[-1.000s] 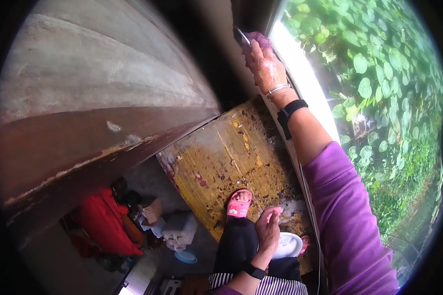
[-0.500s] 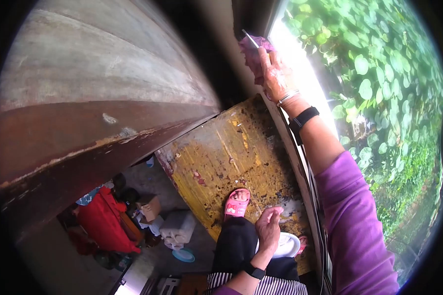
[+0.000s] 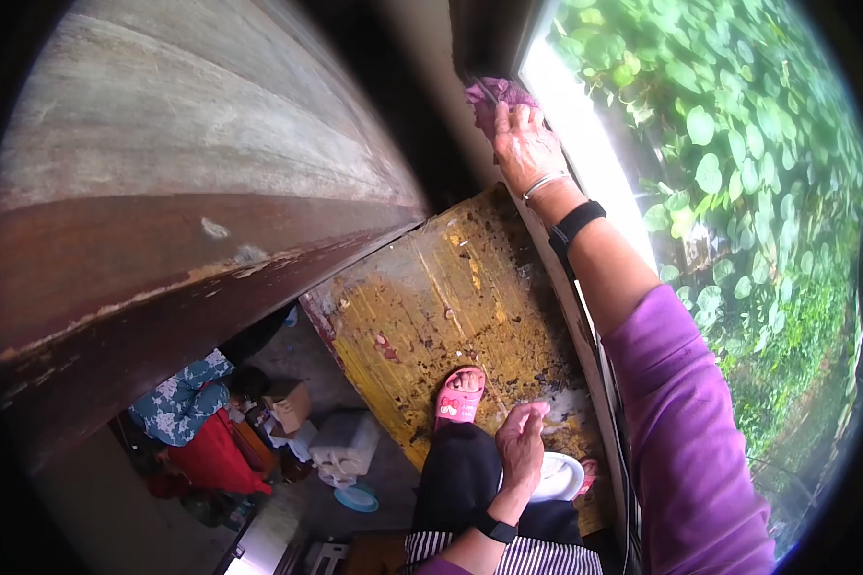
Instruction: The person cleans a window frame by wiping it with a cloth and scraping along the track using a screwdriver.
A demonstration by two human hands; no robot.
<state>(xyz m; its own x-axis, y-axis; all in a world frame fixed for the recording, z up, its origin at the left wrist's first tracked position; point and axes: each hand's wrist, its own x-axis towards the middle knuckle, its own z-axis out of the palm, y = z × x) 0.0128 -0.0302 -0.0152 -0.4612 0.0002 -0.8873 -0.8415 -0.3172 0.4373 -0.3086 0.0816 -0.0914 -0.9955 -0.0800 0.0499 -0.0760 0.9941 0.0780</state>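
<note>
Purple cloth in right hand; pink sandal bears illegible lettering.

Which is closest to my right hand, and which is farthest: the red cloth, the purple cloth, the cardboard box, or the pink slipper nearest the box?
From your right hand:
1. Purple cloth, in that hand
2. Pink slipper, below, on the yellow board
3. Cardboard box, lower left
4. Red cloth, farther left
</note>
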